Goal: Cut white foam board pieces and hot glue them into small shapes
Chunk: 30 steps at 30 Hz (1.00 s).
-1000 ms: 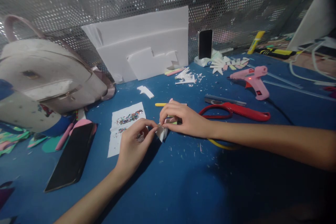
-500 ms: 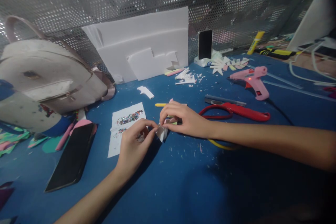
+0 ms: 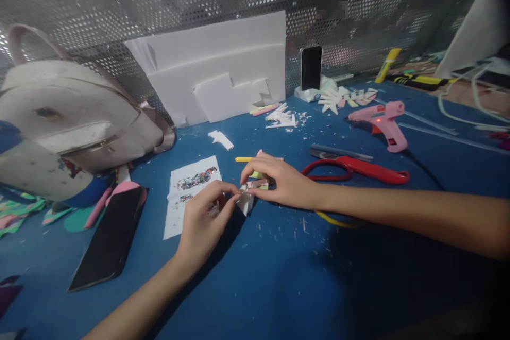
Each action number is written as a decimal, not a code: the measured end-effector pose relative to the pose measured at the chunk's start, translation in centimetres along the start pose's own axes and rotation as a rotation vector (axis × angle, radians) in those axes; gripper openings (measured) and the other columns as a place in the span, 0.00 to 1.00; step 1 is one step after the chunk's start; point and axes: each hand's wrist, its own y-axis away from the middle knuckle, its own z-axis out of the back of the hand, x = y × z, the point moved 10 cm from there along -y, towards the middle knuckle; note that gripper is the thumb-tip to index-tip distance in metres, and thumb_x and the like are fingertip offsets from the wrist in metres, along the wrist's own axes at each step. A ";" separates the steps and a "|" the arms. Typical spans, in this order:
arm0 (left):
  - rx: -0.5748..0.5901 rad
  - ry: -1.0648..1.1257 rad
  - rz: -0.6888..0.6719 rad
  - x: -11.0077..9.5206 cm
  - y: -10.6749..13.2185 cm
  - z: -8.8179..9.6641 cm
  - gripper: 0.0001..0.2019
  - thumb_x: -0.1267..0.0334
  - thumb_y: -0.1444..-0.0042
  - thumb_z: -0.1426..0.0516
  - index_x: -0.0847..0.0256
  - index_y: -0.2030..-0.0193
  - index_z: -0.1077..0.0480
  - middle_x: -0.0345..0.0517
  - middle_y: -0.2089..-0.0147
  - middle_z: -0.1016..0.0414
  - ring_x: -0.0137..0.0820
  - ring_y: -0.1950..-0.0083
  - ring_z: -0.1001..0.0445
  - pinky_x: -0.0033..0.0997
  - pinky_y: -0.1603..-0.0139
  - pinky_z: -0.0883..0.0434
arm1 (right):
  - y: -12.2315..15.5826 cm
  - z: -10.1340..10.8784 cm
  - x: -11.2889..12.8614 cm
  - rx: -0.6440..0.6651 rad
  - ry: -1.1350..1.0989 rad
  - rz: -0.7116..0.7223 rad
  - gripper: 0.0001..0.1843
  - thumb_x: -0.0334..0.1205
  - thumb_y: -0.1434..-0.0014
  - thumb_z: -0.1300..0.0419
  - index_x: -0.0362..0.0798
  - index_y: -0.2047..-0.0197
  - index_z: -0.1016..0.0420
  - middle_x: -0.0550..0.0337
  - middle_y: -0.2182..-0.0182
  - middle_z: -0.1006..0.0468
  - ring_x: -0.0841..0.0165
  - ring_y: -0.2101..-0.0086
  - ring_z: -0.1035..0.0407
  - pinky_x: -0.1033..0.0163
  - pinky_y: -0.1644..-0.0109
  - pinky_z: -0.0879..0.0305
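Observation:
My left hand is closed, pinching a small white foam-like piece between thumb and forefinger, just above the blue table. At the top of that piece, my right hand curls in, with its thumb and forefinger tips on either side of the upper edge. Exactly what the right fingertips grip there is too small to make out. Under and behind the right hand lie pale pink and green strips and a yellow stick, partly hidden. Left of the piece rests a folded white paper bearing colourful glitter or sequins.
To the right lie red-handled scissors or pliers and a pink glue gun with its light on. A black phone and a pale backpack occupy the left. White boards lean behind. Foam scraps litter the table.
My right thumb and forefinger have parted slightly at the top of the white piece. My left hand keeps the same pinch and place.

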 end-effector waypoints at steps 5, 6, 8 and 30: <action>0.014 -0.010 -0.044 -0.4 0.1 -0.2 0.04 0.71 0.39 0.44 0.59 0.63 0.29 0.38 0.64 0.25 0.24 0.69 0.33 0.26 0.68 0.36 | -0.2 0.1 0.1 0.035 0.028 -0.017 0.10 0.29 0.41 0.44 0.49 0.56 0.32 0.61 0.58 0.26 0.68 0.54 0.35 0.57 0.42 0.46; 0.016 -0.013 -0.047 -0.4 0.0 -0.2 0.05 0.71 0.39 0.44 0.59 0.63 0.29 0.38 0.64 0.25 0.24 0.69 0.33 0.26 0.68 0.36 | -0.3 0.2 0.2 0.053 0.031 -0.032 0.11 0.29 0.41 0.44 0.49 0.55 0.32 0.60 0.56 0.26 0.68 0.53 0.35 0.59 0.46 0.43; 0.017 -0.013 -0.050 -0.6 0.0 -0.2 0.05 0.71 0.39 0.44 0.59 0.64 0.29 0.38 0.65 0.26 0.24 0.69 0.33 0.25 0.68 0.36 | -0.5 1.0 0.4 0.079 0.059 -0.072 0.12 0.30 0.41 0.43 0.49 0.53 0.34 0.58 0.55 0.26 0.68 0.54 0.35 0.63 0.54 0.40; 0.003 -0.004 -0.059 -0.9 -0.1 0.1 0.04 0.69 0.38 0.44 0.59 0.63 0.28 0.41 0.64 0.25 0.26 0.68 0.32 0.27 0.69 0.35 | 2.4 -3.4 3.2 0.433 0.567 -0.135 0.15 0.29 0.41 0.44 0.46 0.51 0.37 0.57 0.69 0.24 0.66 0.70 0.32 0.63 0.71 0.49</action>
